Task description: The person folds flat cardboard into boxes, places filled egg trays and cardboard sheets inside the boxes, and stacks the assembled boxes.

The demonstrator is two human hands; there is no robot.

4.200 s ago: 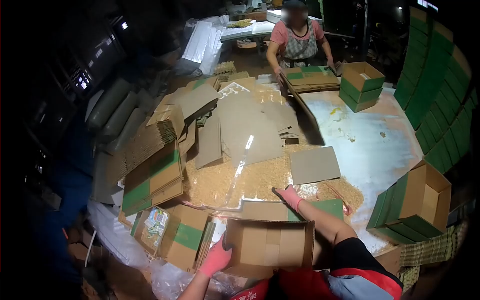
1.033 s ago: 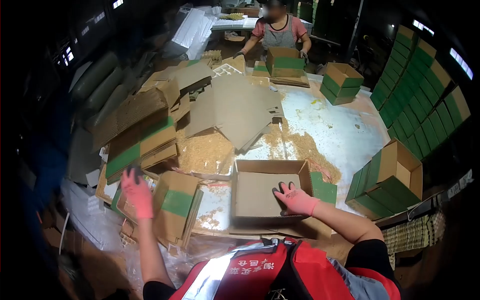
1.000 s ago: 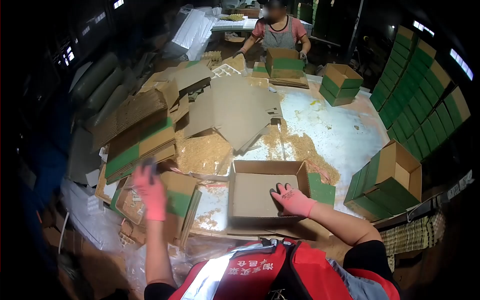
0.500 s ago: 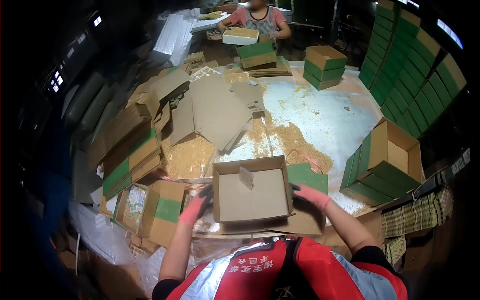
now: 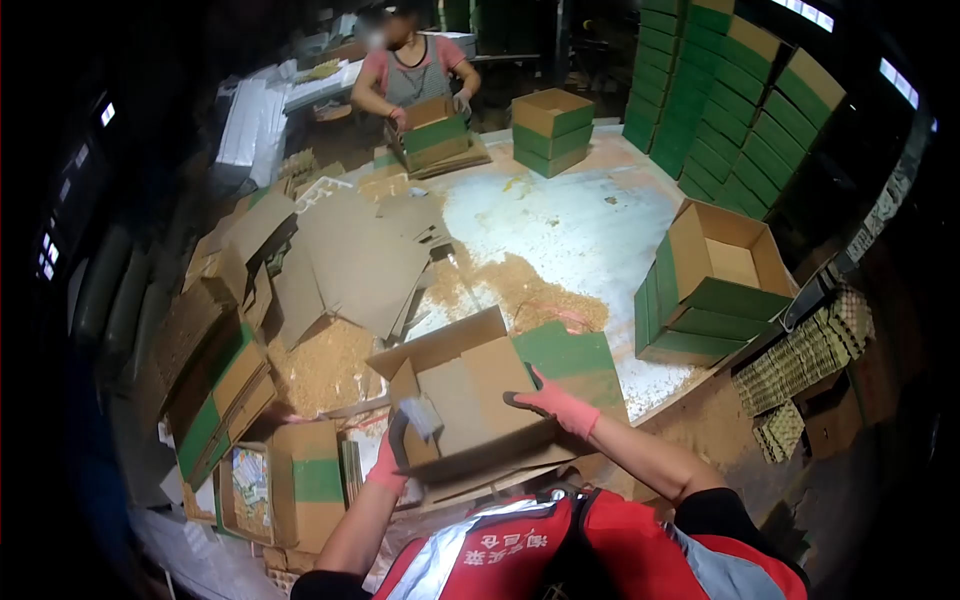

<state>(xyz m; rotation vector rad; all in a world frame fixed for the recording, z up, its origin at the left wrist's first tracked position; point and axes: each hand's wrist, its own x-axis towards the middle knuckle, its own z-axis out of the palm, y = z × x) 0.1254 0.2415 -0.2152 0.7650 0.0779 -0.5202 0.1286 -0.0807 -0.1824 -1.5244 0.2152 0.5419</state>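
Note:
An open cardboard box (image 5: 470, 458) is tilted in front of me, above the near edge of the table. My left hand (image 5: 388, 458), in a pink glove with dark fingers, grips its left wall. Over the right wall my right hand (image 5: 560, 402), gloved the same way, has its fingers hooked at the rim. Inside the box, near the left side, lies a small pale, clear-looking packet (image 5: 421, 416). Beneath and beside the box is a green and brown flattened carton (image 5: 575, 358).
Flat cardboard sheets (image 5: 350, 255) and sawdust-like bits (image 5: 325, 370) cover the table's left side. A box holding printed slips (image 5: 250, 480) stands at lower left. Stacked green boxes (image 5: 715, 290) are on the right, with egg trays (image 5: 800, 350) beyond the edge. A co-worker (image 5: 415, 75) handles a box opposite.
My hands have closed on the box and tilted it; the packet has slid left inside. My view has turned right. The co-worker no longer holds the white tray and now handles a green box.

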